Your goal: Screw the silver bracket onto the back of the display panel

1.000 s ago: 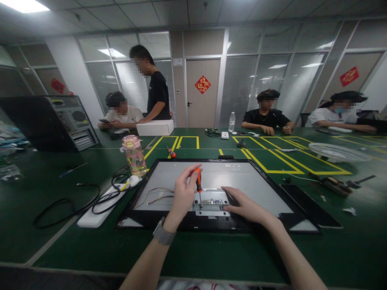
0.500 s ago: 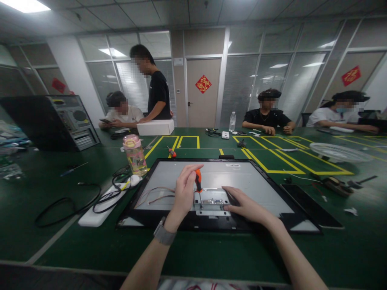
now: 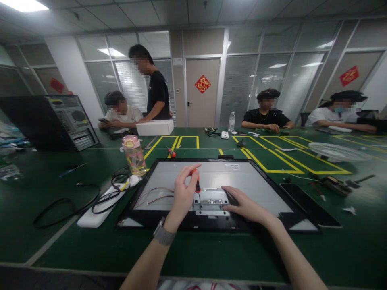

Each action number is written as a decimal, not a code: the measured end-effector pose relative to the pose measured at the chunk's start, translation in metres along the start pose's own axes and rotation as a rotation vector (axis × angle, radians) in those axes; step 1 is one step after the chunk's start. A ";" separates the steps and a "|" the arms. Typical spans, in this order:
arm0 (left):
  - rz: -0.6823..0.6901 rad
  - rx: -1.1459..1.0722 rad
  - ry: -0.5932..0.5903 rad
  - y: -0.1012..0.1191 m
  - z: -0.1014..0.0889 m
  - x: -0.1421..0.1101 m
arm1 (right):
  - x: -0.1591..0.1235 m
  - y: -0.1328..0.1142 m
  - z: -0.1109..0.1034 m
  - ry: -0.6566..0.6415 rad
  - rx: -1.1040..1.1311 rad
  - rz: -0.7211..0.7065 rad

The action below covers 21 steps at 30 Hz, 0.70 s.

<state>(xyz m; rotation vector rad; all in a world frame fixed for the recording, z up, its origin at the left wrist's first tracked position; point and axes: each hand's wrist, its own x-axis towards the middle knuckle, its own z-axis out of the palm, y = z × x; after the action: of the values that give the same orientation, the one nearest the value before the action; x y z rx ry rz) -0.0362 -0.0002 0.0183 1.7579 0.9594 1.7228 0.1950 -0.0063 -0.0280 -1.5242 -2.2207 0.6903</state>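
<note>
A monitor panel (image 3: 256, 183) lies back-up on the green table, grey sheet in a black frame. Near its front edge sits a small metal bracket (image 3: 211, 201) with connectors. My left hand (image 3: 183, 195), with a watch on the wrist, is closed round an orange-handled screwdriver (image 3: 197, 183) that stands upright with its tip on the bracket's left side. My right hand (image 3: 243, 205) lies flat on the panel, fingers stretched out and touching the bracket's right edge. Thin wires (image 3: 155, 195) run across the panel to the left of the bracket.
A pink-capped bottle (image 3: 134, 155), black cables (image 3: 90, 201) and a white foam block (image 3: 99, 209) lie left of the panel. A computer case (image 3: 57, 121) stands far left. A phone (image 3: 308, 205) and tools (image 3: 335, 184) lie to the right. Several people sit or stand across the table.
My left hand has shifted its fingers on the screwdriver handle, hiding more of the orange grip. My right hand stays where it was.
</note>
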 end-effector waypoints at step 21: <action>0.024 0.030 -0.009 0.002 0.000 0.000 | 0.000 0.000 0.000 0.005 0.011 -0.005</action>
<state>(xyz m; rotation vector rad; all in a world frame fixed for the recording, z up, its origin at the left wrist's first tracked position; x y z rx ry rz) -0.0355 -0.0019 0.0199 1.8018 0.9692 1.7221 0.1952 -0.0066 -0.0281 -1.5129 -2.2125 0.6955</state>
